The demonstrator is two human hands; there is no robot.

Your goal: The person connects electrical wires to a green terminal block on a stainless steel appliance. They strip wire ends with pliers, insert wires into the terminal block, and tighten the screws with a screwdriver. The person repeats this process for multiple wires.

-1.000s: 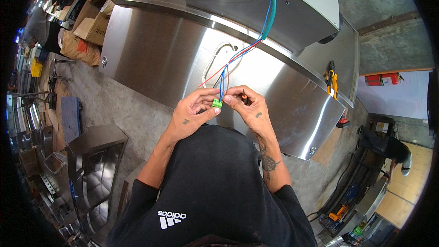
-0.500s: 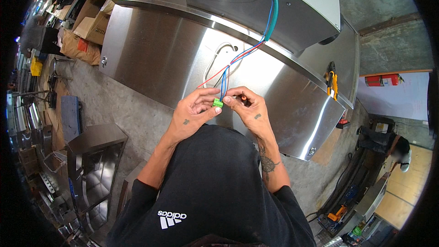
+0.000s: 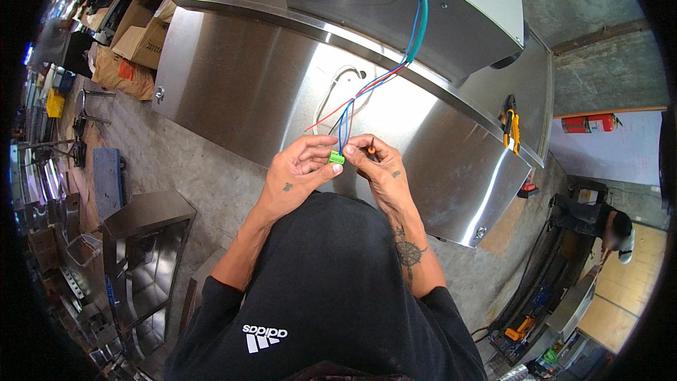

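A small green terminal block connector (image 3: 337, 158) is pinched between the thumb and fingers of my left hand (image 3: 288, 178). Blue wires (image 3: 343, 125) run into its far side. My right hand (image 3: 382, 178) is closed beside it, thumb and forefinger at the wires next to the block. A small screwdriver (image 3: 371, 148), orange and dark, is tucked in the right fingers; most of it is hidden. The red wire (image 3: 326, 118) points left with its end loose, and a black wire lies near the blue ones. All come from a teal-sheathed cable (image 3: 421, 28) leaving a grey-and-white housing (image 3: 381, 10).
Before me stands a stainless steel cabinet (image 3: 233, 63) with a pale cable loop (image 3: 319, 109) by a hole. Yellow-handled pliers (image 3: 512, 127) rest on its right edge. Cardboard boxes (image 3: 144, 42) are far left, a steel frame (image 3: 148, 268) nearer. Another person (image 3: 599, 222) bends over at the right.
My right hand has turned slightly, and the screwdriver in it now points more upward and shows more. My left hand keeps its hold on the terminal block. The other person has shifted slightly.
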